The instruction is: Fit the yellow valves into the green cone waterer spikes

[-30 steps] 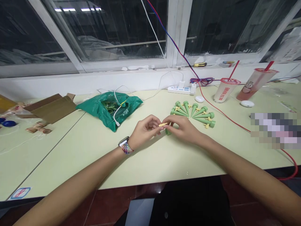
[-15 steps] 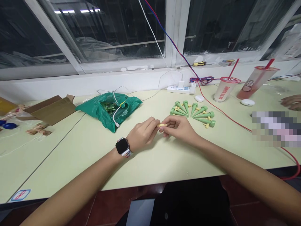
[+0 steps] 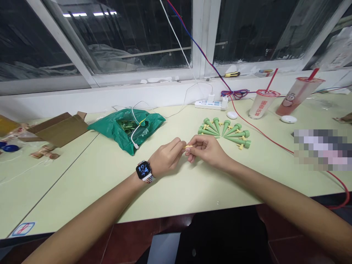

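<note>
Between my two hands is a small yellow plastic piece (image 3: 188,146), mostly hidden by fingers. My left hand (image 3: 167,157), with a watch (image 3: 143,170) on its wrist, pinches one end of it. The thumb and fingers of my right hand (image 3: 206,149) close on the other end. Just beyond my right hand, several green plant watering spikes (image 3: 237,139) with small yellow valves lie fanned out on the table (image 3: 176,194). Left of them sits an open green plastic bag (image 3: 121,137) with green parts inside.
A power strip (image 3: 210,105) lies by the wall, near bundled red and blue wire (image 3: 235,94). Two drink cups (image 3: 262,104) with straws stand at back right beside white round cases (image 3: 288,119). At left are a cardboard box (image 3: 60,129) and wooden pieces (image 3: 45,152). Another person's hand (image 3: 345,118) shows far right.
Less of the yellow piece shows between my fingers. My hands hold nearly the same place. The watch screen has lit up, and the other person's hand has drawn back toward the right edge.
</note>
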`<move>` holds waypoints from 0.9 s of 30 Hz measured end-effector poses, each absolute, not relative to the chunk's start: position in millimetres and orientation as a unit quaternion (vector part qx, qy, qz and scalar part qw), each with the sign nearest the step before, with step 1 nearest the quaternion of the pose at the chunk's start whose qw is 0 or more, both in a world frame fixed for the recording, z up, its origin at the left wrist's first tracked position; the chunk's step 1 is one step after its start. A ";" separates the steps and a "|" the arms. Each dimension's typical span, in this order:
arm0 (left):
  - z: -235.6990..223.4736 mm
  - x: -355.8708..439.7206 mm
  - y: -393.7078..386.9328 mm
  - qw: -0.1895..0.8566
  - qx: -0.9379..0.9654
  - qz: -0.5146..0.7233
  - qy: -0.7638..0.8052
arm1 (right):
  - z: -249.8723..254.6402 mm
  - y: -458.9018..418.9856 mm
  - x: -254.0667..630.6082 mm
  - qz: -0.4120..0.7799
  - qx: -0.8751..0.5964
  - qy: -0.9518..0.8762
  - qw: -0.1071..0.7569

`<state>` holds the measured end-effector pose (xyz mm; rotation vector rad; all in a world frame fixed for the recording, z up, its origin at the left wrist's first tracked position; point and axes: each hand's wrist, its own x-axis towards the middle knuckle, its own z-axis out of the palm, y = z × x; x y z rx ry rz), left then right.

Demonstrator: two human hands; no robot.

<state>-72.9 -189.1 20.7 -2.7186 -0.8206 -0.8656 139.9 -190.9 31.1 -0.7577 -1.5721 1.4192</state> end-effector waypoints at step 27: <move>22.2 -64.0 -190.7 0.277 -0.877 -0.298 -0.256 | 44.4 -203.4 135.9 0.526 -0.326 -0.683 0.388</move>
